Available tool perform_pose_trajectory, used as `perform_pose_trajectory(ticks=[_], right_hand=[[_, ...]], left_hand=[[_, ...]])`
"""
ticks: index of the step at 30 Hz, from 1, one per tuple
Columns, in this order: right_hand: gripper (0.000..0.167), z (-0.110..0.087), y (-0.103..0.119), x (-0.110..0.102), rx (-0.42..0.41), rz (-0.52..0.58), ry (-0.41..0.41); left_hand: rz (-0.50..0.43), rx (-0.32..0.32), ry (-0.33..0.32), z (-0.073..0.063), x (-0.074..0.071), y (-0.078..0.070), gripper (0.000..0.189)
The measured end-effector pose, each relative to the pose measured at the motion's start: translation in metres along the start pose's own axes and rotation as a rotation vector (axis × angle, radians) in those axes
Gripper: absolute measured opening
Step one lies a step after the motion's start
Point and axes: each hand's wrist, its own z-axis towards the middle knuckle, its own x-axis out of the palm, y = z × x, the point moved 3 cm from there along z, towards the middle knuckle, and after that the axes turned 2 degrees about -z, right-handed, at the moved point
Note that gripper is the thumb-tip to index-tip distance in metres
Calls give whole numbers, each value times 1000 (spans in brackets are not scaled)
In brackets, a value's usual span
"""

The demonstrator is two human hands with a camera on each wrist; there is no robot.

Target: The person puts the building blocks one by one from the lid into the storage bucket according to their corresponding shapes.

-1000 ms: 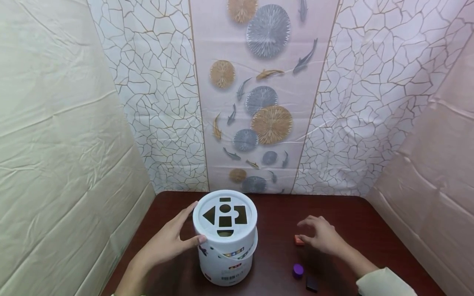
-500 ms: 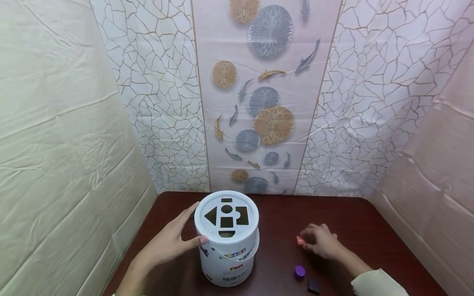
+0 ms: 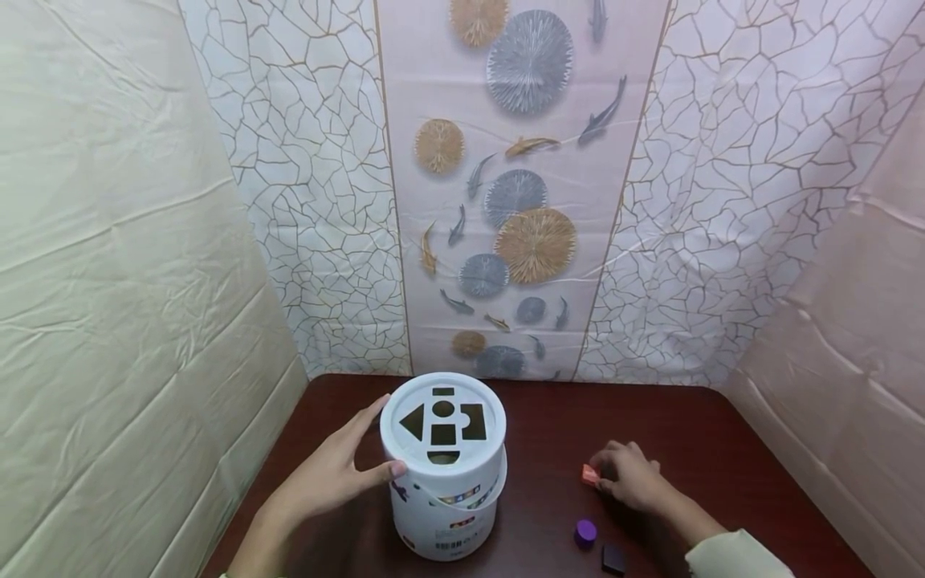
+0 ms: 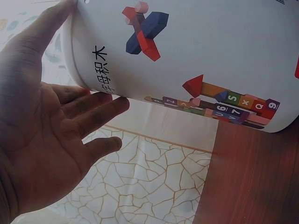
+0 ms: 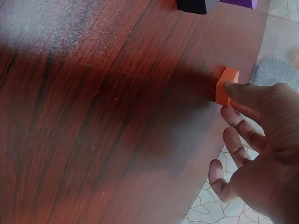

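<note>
A white lidded bucket (image 3: 444, 498) with shape-cut holes in its lid (image 3: 473, 401) stands upright on the table. Spread along its left side, my left hand (image 3: 325, 474) touches it near the lid, thumb toward the front and fingers toward the back. The left wrist view shows those fingers (image 4: 100, 114) extended against the printed wall. My right hand (image 3: 636, 478) pinches a small orange block (image 5: 226, 86) between thumb and fingers, low over the tabletop; the other fingers are loosely bent. Nearer the person are a purple round block (image 3: 585, 533) and a dark block (image 3: 613, 559).
The dark red-brown table (image 3: 538, 433) ends at a patterned cloth backdrop (image 3: 499, 201). Cream cloth walls (image 3: 144, 281) close in both sides. A white carrying handle (image 3: 499, 482) hangs down the bucket's right front.
My right hand has come down and its fingers have closed on the orange block, which has shifted slightly. The left hand keeps its place at the bucket.
</note>
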Motion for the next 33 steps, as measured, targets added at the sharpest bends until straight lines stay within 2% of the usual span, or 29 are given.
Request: perform_pose_trajectory(ticks=[8,15,19,27,33], right_hand=[[24,-2,-3,4,16,-12,-6],[27,-5,2,-6,-10,8,-31],[29,-6,6,-15,-61,16,-62],[30,-8,18,-40,-213,119,-101],[32,-6,31,-61,-240,156,-117]], left_hand=[[-9,-25,7,1,1,-1,110],[-15,-22,4,1,0,-2,110],[-9,-23,1,0,0,-1,111],[5,-17,2,-1,1,1,110],[11,0,-5,-2,1,0,109]])
